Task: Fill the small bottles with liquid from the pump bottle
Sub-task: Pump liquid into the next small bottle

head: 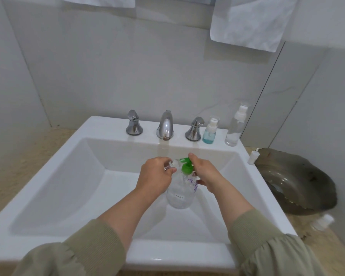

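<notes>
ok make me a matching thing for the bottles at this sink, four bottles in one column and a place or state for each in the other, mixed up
Things
1. pump bottle
2. small clear bottle
3. short spray bottle
4. tall spray bottle

Places and states
a. holds blue liquid
b. pinched in the left hand
c. stands at the back right corner of the sink
d. green top, gripped by the right hand

Pairs: 1-d, 2-b, 3-a, 4-c
</notes>
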Available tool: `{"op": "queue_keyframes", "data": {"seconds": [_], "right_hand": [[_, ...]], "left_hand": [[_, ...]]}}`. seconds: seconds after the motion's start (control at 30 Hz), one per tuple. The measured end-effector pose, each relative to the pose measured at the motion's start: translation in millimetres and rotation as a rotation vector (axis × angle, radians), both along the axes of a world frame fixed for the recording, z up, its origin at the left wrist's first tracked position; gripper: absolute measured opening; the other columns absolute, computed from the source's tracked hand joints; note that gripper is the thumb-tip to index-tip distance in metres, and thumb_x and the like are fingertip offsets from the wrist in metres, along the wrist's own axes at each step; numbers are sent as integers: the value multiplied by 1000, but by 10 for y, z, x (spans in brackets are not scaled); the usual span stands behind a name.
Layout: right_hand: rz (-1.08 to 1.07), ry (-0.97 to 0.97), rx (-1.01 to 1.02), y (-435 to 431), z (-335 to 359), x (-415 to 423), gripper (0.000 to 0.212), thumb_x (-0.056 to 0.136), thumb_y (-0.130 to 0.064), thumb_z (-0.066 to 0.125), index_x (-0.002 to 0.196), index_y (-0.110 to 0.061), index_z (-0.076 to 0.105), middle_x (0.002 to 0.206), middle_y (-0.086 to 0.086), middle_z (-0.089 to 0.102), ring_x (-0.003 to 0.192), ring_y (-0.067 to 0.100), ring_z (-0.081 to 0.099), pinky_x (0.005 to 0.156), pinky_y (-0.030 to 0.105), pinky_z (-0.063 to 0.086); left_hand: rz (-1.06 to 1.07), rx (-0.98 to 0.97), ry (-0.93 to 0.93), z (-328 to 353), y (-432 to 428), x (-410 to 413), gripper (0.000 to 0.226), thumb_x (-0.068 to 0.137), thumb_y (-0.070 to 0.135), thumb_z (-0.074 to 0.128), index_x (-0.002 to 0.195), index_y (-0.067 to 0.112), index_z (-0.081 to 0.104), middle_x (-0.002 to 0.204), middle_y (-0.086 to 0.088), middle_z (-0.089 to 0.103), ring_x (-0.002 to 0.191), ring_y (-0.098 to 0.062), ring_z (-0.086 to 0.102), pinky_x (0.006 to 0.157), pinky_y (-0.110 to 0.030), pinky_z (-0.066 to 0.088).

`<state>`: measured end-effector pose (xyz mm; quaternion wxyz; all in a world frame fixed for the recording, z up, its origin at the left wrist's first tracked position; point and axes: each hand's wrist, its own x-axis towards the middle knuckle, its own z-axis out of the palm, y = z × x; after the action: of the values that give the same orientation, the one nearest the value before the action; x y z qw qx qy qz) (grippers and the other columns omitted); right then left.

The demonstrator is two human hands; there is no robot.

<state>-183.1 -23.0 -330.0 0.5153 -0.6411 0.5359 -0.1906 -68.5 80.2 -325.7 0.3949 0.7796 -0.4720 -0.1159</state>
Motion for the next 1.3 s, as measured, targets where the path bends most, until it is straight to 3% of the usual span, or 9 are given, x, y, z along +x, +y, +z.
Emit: {"op": "queue_keyframes", "data": {"seconds": [0.23, 0.47, 0.63, 0.77, 0.97, 1.1, 1.2, 1.3], "right_hand": [[-34, -29, 14, 36, -20, 27, 47, 93, -52, 39, 92, -11, 62, 111, 11, 63, 94, 23, 55, 95, 37, 43], [-35, -21, 33, -10, -18, 35, 64, 89, -58, 40, 110, -2, 62, 119, 18, 61, 85, 21, 52, 94, 40, 45], [-17, -9, 35, -13, -11, 26, 51, 91, -55, 42, 102, -9, 62, 121, 18, 60, 87, 22, 52, 79, 34, 45], [-16, -9, 13, 11, -21, 15, 55, 92, -53, 41, 107, -4, 62, 121, 17, 60, 101, 29, 59, 93, 40, 46], [-25, -47, -17, 75, -14, 31, 48, 91, -55, 42, 94, -11, 62, 108, 11, 64, 95, 23, 57, 94, 37, 44], [-17, -42, -32, 83, 0, 46, 55, 91, -56, 42, 101, -7, 63, 113, 13, 64, 92, 22, 56, 94, 38, 45], [-12, -34, -51, 95, 17, 52, 62, 91, -57, 41, 111, -2, 62, 117, 15, 62, 90, 21, 54, 94, 39, 44], [-7, -27, -63, 111, 38, 46, 66, 91, -57, 41, 116, 2, 59, 120, 17, 60, 104, 27, 58, 97, 41, 42]], "left_hand": [[-7, -16, 3, 13, 11, -3, 20, 88, 23, 62, 105, 17, 68, 98, 2, 68, 95, -19, 60, 79, -22, 38], [-7, -37, 10, 16, 8, 6, 19, 87, 24, 63, 104, 17, 69, 97, 2, 68, 94, -20, 60, 82, -25, 41], [2, -13, 11, -6, 5, 9, 19, 88, 24, 62, 104, 18, 69, 97, 4, 67, 95, -19, 60, 81, -23, 39], [-1, 3, 37, -12, 10, 7, 19, 88, 23, 62, 105, 18, 68, 97, 3, 67, 94, -18, 60, 78, -21, 38], [-35, 65, 85, -65, 3, 35, 19, 91, 20, 57, 109, 15, 61, 96, 1, 62, 85, -19, 56, 77, -26, 42], [-79, 162, 143, -125, -4, 45, 6, 94, 19, 49, 99, 19, 49, 104, -6, 62, 86, -30, 64, 79, -40, 52], [-111, 191, 205, -129, 7, 51, 2, 96, 18, 44, 98, 19, 44, 107, -7, 61, 82, -31, 65, 72, -40, 53], [-125, 183, 304, -113, 23, 56, 7, 96, 13, 43, 101, 16, 41, 110, -8, 60, 78, -30, 62, 69, -39, 54]]}}
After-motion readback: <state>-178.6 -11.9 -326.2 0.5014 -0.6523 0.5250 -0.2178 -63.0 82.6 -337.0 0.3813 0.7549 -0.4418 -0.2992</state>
